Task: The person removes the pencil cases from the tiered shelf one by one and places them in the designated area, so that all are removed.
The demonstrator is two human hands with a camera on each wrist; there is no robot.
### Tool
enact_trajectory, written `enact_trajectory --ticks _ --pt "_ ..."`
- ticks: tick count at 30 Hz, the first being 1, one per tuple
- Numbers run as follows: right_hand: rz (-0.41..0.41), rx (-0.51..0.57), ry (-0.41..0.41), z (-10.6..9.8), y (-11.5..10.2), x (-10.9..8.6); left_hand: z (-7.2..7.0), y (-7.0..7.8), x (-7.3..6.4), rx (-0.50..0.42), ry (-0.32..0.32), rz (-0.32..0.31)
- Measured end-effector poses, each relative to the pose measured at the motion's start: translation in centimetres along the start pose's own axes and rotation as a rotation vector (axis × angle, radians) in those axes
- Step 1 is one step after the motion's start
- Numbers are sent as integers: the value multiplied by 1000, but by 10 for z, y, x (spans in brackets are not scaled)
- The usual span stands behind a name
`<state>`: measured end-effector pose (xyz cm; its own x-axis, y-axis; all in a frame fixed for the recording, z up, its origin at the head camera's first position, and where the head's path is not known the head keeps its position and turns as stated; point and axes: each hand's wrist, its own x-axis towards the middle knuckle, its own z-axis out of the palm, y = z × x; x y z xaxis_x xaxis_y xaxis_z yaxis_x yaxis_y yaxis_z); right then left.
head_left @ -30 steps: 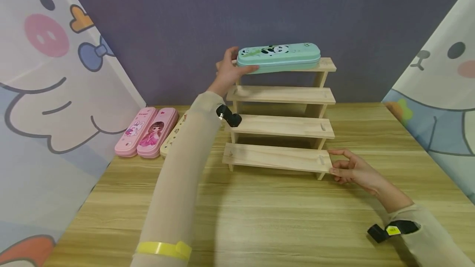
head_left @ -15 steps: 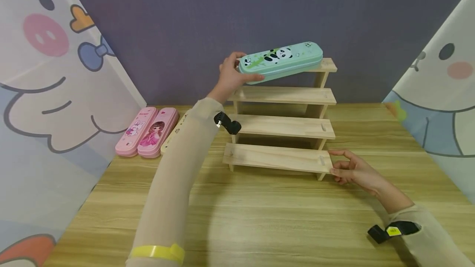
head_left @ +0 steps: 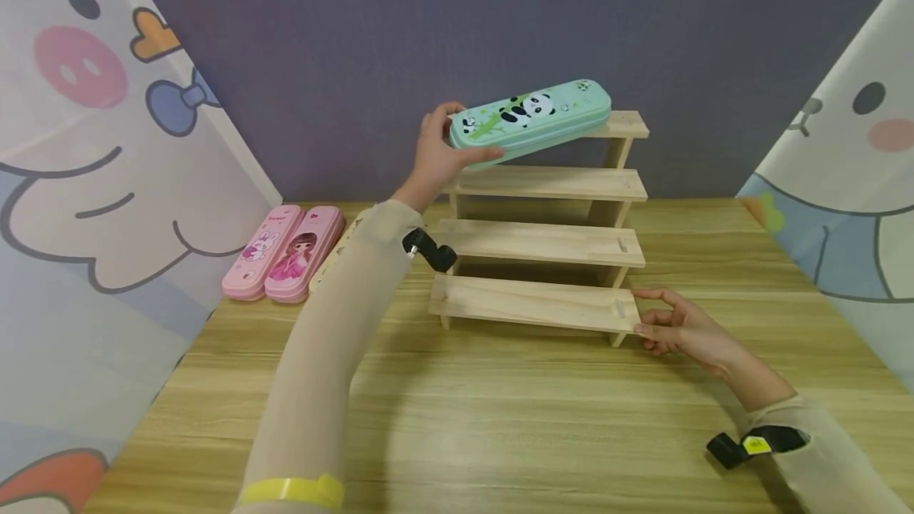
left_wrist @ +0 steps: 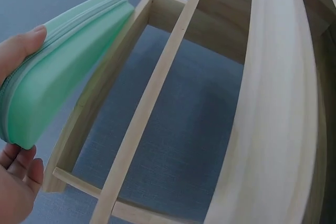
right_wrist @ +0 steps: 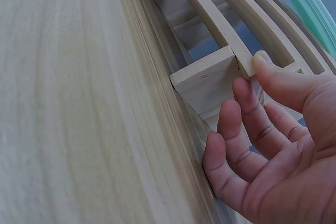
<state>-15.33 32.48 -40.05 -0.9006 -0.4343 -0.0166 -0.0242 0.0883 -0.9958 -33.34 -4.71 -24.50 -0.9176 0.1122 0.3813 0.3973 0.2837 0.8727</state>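
My left hand (head_left: 440, 151) grips the left end of a mint-green zippered pencil case (head_left: 531, 119) with pandas on its lid. The case tilts, its right end higher, and overlaps the top shelf of a four-step wooden rack (head_left: 535, 300). In the left wrist view, thumb and fingers hold the green case (left_wrist: 63, 72) from opposite sides near its end. Low on the right, my right hand (head_left: 681, 331) pinches the right end of the bottom shelf. The right wrist view shows the thumb on top of the board's corner (right_wrist: 244, 61) and the index fingertip beneath it.
Left of the rack lie two pink pencil cases, one with a rabbit (head_left: 260, 252) and one with a girl (head_left: 303, 255). A yellow case (head_left: 336, 256) beside them is partly hidden by my left sleeve. A dark wall (head_left: 321, 62) stands behind the wooden table (head_left: 500, 435).
The green case has gone from lying nearly level along the top shelf to a tilt, its left end drawn toward me, then shifted slightly left. My right hand stays on the bottom shelf.
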Motion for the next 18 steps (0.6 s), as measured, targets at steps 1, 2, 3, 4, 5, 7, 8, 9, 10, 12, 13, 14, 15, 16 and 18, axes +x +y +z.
enact_trajectory --ticks 1,2,3,4,5,7,8,9,10,12,13,14,15,16,18 --pt "0 1 -1 0 0 0 -1 0 -2 -4 5 1" --pt "1 2 -2 0 0 0 -2 0 -4 -11 10 -2" --pt "1 5 -3 0 0 0 -3 0 -7 -19 17 -5" --pt "3 6 -5 0 0 0 -4 0 -9 -30 27 -5" --pt "4 9 -6 0 0 0 -6 -1 -11 -46 34 -2" --pt "5 9 -8 0 0 0 -9 -1 -15 -73 55 11" --pt "5 8 -7 0 0 0 -11 -2 -17 -87 64 17" --pt "5 6 -6 0 0 0 -13 -2 -19 -98 72 27" --pt "4 3 -5 0 -1 0 -16 -3 -21 -108 79 38" --pt "5 -3 0 0 -1 -1 -20 -3 -25 -112 95 49" --pt "6 -5 3 0 -1 -1 -23 -3 -27 -120 102 48" --pt "8 -7 5 -1 -1 -1 -25 -3 -30 -123 111 45" --pt "11 -8 7 -1 -1 -1 -27 -3 -32 -126 123 43" --pt "13 -8 10 -1 -1 -1 -30 -3 -34 -127 135 42" --pt "16 -8 12 -1 -1 -1 -34 -3 -37 -136 162 39"
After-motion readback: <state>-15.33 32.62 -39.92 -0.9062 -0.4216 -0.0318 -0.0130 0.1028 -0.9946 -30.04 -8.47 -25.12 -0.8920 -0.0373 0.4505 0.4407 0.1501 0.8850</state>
